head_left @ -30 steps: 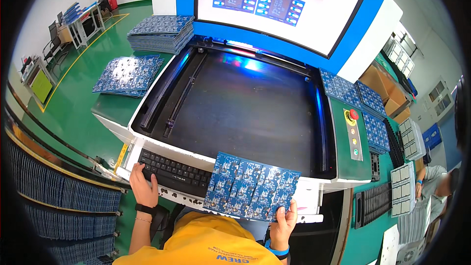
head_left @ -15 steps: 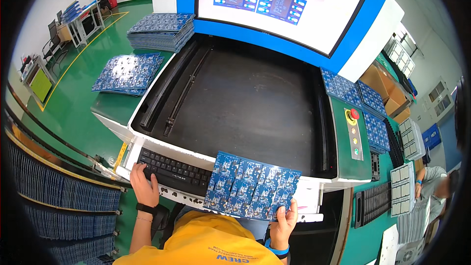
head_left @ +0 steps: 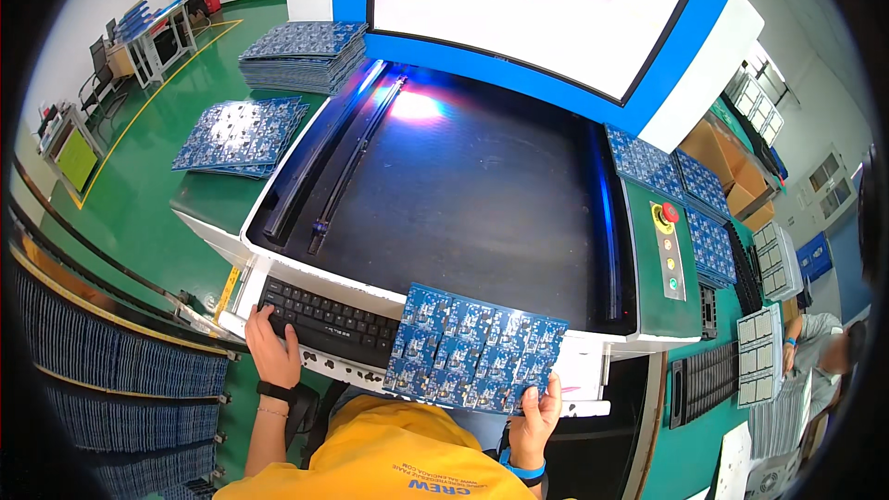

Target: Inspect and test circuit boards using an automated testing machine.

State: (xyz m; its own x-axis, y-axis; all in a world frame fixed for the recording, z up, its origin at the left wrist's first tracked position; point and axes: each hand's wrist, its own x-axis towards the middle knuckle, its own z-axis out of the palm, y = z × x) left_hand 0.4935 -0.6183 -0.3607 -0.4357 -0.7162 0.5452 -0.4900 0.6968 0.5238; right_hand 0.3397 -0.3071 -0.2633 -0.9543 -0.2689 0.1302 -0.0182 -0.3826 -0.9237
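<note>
Gripped at its lower right corner by my right hand (head_left: 535, 418), a blue circuit board panel (head_left: 477, 347) tilts over the front edge of the machine. My right thumb lies on the panel's face, the other fingers partly behind it. At the left end of a black keyboard (head_left: 329, 322) rests my left hand (head_left: 273, 348), fingers stretched and apart, holding nothing. The panel covers the keyboard's right end. Ahead of both hands stretches the machine's dark bed (head_left: 482, 185), with a bright red-blue light at its far left. Above it a large screen (head_left: 519, 14) shows enlarged board pictures.
Stacks of blue panels stand on the machine's left side (head_left: 301, 57) (head_left: 239, 137) and on the right (head_left: 648, 165). A red emergency button (head_left: 667, 214) sits on the right control strip. Racked boards (head_left: 120, 370) fill the lower left. Another person (head_left: 820, 352) works at the far right.
A bright red-blue light has come on over the far left of the bed. The pictures on the screen have changed. Both hands and the circuit board panel stay nearly in place.
</note>
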